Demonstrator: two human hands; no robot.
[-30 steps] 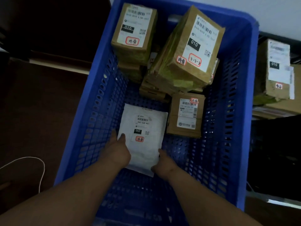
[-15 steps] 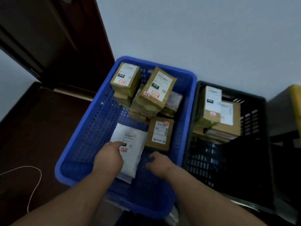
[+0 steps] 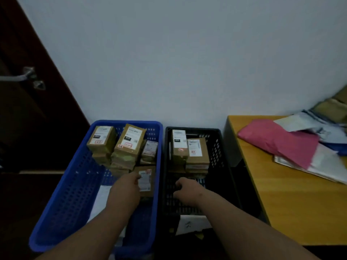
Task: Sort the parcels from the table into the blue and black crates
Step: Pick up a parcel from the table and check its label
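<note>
A blue crate (image 3: 71, 194) stands on the floor at the left, with a black crate (image 3: 221, 166) right beside it. The blue crate holds several brown boxes (image 3: 129, 141) stacked at its far end and a white mailer (image 3: 102, 197) lying flat, partly hidden by my left arm. My left hand (image 3: 125, 188) hovers above that mailer with loose fingers and holds nothing. Over the black crate hangs my right hand (image 3: 185, 190), fingers loosely curled and empty. Brown boxes (image 3: 193, 152) fill the black crate's far end.
A yellow wooden table (image 3: 281, 199) at the right carries a pink mailer (image 3: 277, 143) and several white and blue mailers (image 3: 326, 158). A dark door with a metal handle (image 3: 20, 76) stands at the left. A pale wall is behind the crates.
Both hands have let go of the white mailer and lifted away from it. My right hand moved over the black crate. The view pulled back and up, showing the table.
</note>
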